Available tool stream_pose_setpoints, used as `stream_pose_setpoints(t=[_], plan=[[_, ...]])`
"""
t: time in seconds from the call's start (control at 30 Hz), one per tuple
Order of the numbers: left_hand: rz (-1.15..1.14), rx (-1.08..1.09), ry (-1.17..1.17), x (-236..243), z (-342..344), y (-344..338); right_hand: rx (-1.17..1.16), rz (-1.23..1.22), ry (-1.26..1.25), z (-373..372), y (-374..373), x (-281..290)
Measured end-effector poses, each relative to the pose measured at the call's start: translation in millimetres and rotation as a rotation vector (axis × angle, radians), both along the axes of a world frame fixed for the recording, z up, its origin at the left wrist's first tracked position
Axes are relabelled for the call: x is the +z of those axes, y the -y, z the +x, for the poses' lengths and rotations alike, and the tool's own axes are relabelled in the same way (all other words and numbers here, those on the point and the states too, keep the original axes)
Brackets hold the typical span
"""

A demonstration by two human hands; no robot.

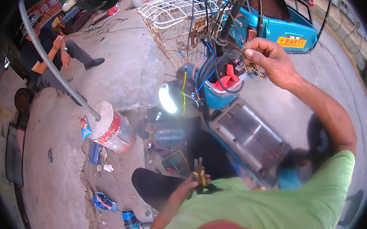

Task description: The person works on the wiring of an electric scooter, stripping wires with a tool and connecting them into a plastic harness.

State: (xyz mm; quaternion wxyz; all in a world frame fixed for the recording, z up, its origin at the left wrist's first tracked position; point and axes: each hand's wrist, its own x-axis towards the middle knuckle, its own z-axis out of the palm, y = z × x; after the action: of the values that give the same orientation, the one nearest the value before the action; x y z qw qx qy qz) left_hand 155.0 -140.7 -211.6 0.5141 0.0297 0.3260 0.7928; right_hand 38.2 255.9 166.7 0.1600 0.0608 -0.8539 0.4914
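Note:
My right hand (272, 63) is raised at the upper right with thumb and forefinger pinched together. They close on a wire of a tangled bundle of thin coloured wires (256, 71), beside the vehicle's steering column. Low by my knee, my left hand (190, 184) is wrapped round pliers (198, 175) with yellow handles, their metal jaws upward. Below the wires is a blue bucket-like front compartment (219, 98) with red cloth (228, 78) in it. Yellow, green and blue loose wires (184, 95) hang to its left, close to a bright lit lamp (167, 98).
A white wire basket (178, 13) sits ahead. A multimeter (176, 162) lies on the ground near my knee. At left stand a concrete-filled drum (116, 129) with a bent pole (55, 65) and a seated person (47, 49). A blue vehicle (278, 29) is beyond.

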Motion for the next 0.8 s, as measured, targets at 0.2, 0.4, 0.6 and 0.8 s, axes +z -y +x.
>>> stream_pose_setpoints(t=[0.2,0.4,0.6,0.8], plan=[[0.179,0.133,0.147,39.5,-49.8,-11.9,0.058,0.014,-0.072,-3.9,6.2,-2.4],[0.188,0.305,-0.296,171.8,-106.7,-73.8,0.039,0.147,-0.075,-1.9,5.0,-14.1],[0.017,0.181,-0.523,228.7,-125.6,-99.0,0.095,0.153,-0.106,-3.8,7.9,-12.1],[-0.316,0.1,-0.485,205.0,-125.5,-112.3,0.024,0.225,-0.049,3.7,22.9,1.2]])
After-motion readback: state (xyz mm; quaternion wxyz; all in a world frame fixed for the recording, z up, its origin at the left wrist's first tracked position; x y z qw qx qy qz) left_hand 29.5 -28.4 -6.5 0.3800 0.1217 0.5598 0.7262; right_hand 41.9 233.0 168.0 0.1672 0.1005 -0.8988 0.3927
